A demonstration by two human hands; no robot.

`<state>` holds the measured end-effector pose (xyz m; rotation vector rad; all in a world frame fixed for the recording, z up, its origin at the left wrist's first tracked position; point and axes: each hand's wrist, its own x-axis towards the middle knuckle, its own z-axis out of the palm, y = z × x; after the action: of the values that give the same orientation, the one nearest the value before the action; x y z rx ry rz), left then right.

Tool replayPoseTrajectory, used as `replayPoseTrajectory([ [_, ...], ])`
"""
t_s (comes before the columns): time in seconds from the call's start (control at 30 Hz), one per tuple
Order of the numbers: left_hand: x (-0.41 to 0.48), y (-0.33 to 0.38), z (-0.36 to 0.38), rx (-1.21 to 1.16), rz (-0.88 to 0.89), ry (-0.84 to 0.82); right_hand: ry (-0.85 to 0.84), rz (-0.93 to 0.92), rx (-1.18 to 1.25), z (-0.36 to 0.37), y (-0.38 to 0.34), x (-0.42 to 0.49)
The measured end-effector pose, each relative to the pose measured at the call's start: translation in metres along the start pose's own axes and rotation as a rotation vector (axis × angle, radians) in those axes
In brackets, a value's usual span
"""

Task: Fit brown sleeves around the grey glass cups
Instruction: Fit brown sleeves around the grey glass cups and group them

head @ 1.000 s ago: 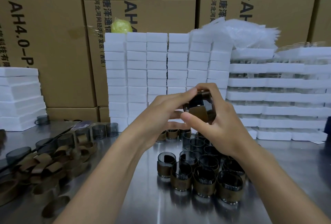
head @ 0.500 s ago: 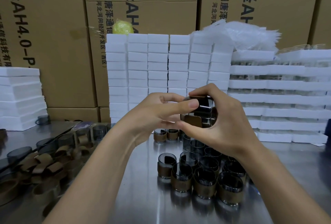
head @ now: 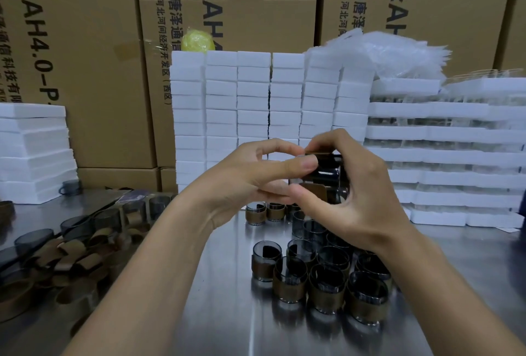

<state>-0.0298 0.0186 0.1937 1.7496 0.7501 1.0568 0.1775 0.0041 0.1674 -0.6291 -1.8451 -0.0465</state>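
Above the steel table [head: 227, 313] and its cluster of sleeved cups [head: 324, 281], my right hand [head: 361, 193] curls round a grey glass cup [head: 327, 167]. My left hand [head: 250, 173] pinches its brown sleeve [head: 314, 190] narrowly between thumb and forefinger.

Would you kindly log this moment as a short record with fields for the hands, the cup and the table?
held cup: dark grey glass, raised above the steel table, brown sleeve on it
left hand: pinches it, thumb across its side
right hand: grips it from the right
sleeved cups: clustered on the table below the hands
loose sleeves: piled at left
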Motion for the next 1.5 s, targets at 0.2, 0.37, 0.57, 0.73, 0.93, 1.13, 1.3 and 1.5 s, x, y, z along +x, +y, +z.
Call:
replayPoseTrajectory([
  [0.2, 0.001, -0.002, 0.001, -0.043, -0.008, 0.053, -0.113, 0.159, 0.038, -0.008, -0.009, 0.007],
  [0.37, 0.000, -0.002, 0.001, -0.048, -0.019, -0.012, -0.117, 0.195, 0.071, -0.005, -0.014, 0.006],
  [0.57, 0.004, -0.006, 0.002, -0.067, -0.010, 0.020, -0.102, 0.213, 0.094, -0.003, -0.008, 0.004],
  [0.73, 0.008, -0.010, 0.004, -0.305, -0.056, -0.031, -0.104, 0.221, 0.129, -0.007, -0.005, 0.007],
  [0.93, 0.017, -0.022, 0.017, -0.504, -0.136, -0.032, -0.060, 0.318, 0.019, -0.010, 0.004, 0.009],
  [1.13, 0.022, -0.029, 0.031, -0.365, -0.096, -0.022, -0.073, 0.449, -0.060, -0.005, 0.015, 0.009],
  [1.3, 0.025, -0.040, 0.037, -0.073, -0.105, 0.041, -0.080, 0.502, 0.001, -0.001, 0.014, 0.000],
  [1.5, 0.019, -0.053, 0.013, 0.324, -0.130, 0.102, -0.067, 0.608, -0.030, -0.010, 0.021, -0.042],
])
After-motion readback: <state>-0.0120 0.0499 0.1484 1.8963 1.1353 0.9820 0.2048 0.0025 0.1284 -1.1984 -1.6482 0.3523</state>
